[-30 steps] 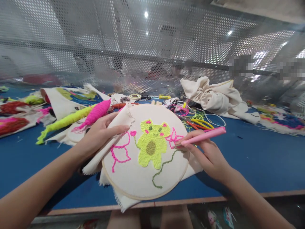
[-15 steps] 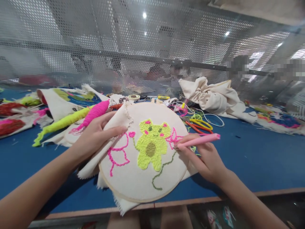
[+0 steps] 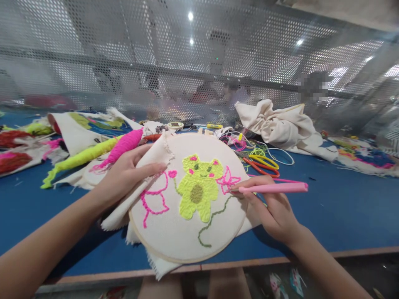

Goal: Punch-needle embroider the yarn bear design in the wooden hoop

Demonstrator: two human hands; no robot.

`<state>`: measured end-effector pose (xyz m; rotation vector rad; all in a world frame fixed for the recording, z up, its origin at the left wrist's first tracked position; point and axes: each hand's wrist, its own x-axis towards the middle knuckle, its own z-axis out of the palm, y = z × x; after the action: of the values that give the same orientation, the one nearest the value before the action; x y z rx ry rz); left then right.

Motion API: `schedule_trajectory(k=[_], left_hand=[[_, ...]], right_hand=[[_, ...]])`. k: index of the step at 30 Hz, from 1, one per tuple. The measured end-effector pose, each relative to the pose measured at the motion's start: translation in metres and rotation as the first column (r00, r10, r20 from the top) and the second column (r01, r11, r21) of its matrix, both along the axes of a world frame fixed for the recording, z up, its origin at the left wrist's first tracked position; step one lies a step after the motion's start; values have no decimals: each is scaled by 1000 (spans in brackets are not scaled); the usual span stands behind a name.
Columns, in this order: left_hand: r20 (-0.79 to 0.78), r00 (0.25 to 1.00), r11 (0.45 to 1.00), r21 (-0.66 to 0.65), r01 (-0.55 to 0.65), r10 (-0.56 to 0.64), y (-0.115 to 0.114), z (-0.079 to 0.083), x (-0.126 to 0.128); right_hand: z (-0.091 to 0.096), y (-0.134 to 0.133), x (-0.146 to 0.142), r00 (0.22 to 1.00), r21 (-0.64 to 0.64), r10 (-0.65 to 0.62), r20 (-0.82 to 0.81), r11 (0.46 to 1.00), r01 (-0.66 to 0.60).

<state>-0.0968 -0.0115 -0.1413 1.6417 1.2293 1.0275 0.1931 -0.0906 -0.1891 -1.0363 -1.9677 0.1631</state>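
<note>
My left hand (image 3: 132,172) grips the left edge of a round embroidery hoop (image 3: 174,258), thumb on top of a folded flap of its cream cloth (image 3: 183,241). Stitched on the cloth are a yellow-green bear (image 3: 202,191), pink outlines at the left, a pink flower (image 3: 228,180) and a dark green stem line. In my right hand (image 3: 271,207) is a pink punch needle (image 3: 274,188), fingers closed round it near its metal end. Its tip meets the cloth at the lower part of the pink flower. Pink yarn shows behind the handle.
Pink yarn (image 3: 126,145) and yellow yarn (image 3: 90,153) lie behind my left hand. Scissors with orange and yellow handles (image 3: 263,164) rest among loose threads. Crumpled cream cloth (image 3: 277,124) sits at the back right. A perforated metal screen (image 3: 187,62) rises behind the blue table (image 3: 330,207).
The punch needle's handle has swung lower and reaches farther right, and more of its metal end shows. My right hand has shifted slightly right. My left hand keeps its hold.
</note>
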Motion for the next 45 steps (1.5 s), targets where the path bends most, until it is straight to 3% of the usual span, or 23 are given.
schedule_trajectory(k=[6, 10, 16, 20, 26, 31, 38, 42, 45], left_hand=[[-9, 1000, 997, 74, 12, -12, 1, 1, -2], [-99, 995, 998, 64, 0, 6, 5, -2, -4], [-89, 996, 999, 20, 31, -30, 8, -5, -4], [-141, 990, 999, 41, 17, -11, 10, -8, -6], [-116, 993, 999, 43, -2, 7, 10, -8, -6], [-14, 1000, 1000, -29, 5, -6, 8, -5, -3], [-166, 986, 999, -38, 14, -20, 7, 3, 4], [-335, 942, 999, -22, -28, 19, 13, 1, 6], [-394, 918, 998, -57, 15, -37, 19, -4, 3]], right_hand=[[3, 4, -16, 970, 107, -58, 235, 994, 34], [2, 5, -13, 988, 77, -62, 141, 996, 51], [0, -1, -1, 998, 6, -68, 7, 998, 68], [-2, -2, 0, 995, 70, -104, 4, 992, 103], [3, 2, -5, 995, 94, -24, 95, 995, 15], [14, 16, -14, 967, -85, -43, 250, 994, 66], [13, 30, 1, 993, -304, 117, -23, 945, -119], [9, 36, 1, 979, -461, 121, -167, 868, -186], [7, 50, 4, 951, -598, 170, -258, 745, -295]])
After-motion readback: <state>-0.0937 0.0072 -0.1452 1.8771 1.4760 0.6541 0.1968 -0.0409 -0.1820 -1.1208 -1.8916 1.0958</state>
